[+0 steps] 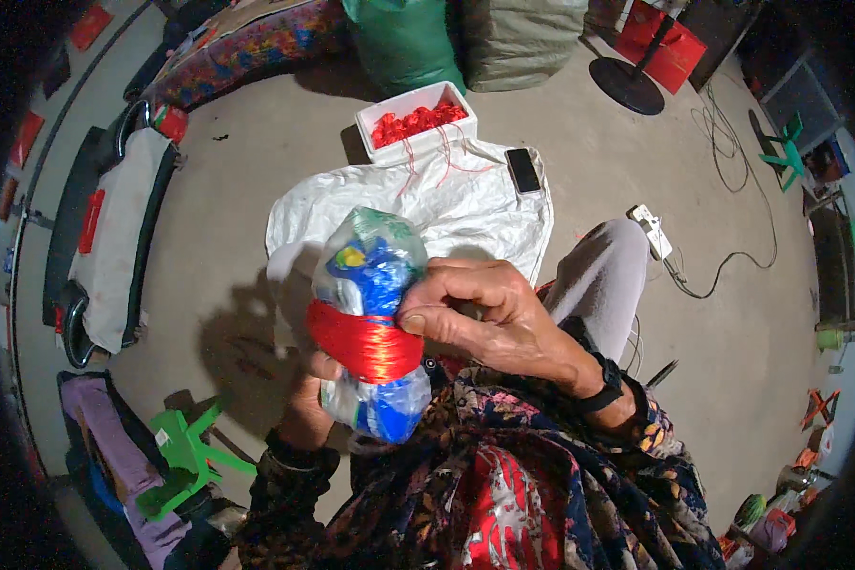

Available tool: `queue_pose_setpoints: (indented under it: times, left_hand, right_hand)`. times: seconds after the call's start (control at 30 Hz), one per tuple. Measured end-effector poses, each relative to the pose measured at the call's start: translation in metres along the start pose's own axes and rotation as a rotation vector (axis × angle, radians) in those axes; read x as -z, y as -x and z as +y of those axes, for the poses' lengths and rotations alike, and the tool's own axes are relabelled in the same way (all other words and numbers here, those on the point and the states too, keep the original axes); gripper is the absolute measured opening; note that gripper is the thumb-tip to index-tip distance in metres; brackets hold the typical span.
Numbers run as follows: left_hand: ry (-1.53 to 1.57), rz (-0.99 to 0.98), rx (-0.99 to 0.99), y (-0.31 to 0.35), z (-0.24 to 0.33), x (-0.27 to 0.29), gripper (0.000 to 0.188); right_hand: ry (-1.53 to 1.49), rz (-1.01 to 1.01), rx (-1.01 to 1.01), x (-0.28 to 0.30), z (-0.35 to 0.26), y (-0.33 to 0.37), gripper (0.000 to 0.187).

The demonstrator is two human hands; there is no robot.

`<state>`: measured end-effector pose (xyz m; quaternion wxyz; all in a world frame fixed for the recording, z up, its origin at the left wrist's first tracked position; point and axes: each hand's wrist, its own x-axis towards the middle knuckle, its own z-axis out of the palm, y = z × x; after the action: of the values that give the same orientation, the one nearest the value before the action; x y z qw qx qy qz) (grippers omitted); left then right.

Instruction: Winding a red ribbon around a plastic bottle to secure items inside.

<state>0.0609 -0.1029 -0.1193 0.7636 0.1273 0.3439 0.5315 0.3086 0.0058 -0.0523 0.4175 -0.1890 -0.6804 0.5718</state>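
Note:
Upright in front of my lap is a bundle [382,280] in clear plastic, with blue, white and yellow showing inside. Shiny red thread [366,344] is wound round its middle in a broad band. My left hand [312,399] grips the bundle from the lower left; most of its fingers are hidden behind it. At the band's upper right edge, the thumb and forefinger of my right hand [480,313] are pinched together on the red thread. Any loose end there is too small to make out.
A white foam box [366,122] of red thread stands beyond a white cloth [484,214], where a black phone [522,171] lies. Right of my knee is a power strip [652,231] with a cable. A green stool [182,446] is at left; sacks [404,38] stand at the back.

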Motion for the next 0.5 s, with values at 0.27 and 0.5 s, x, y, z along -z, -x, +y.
queue_pose_setpoints:
  times: [0.27,0.5]
  left_hand:
    - [0.013,-0.052,-0.121,-0.012,-0.019,-0.01,0.064]
    - [0.048,-0.101,-0.275,-0.035,-0.01,-0.019,0.063]
  right_hand:
    - [-0.219,-0.014,0.016,-0.021,-0.013,-0.019,0.013]
    - [-0.339,-0.016,-0.172,-0.025,-0.026,-0.03,0.014]
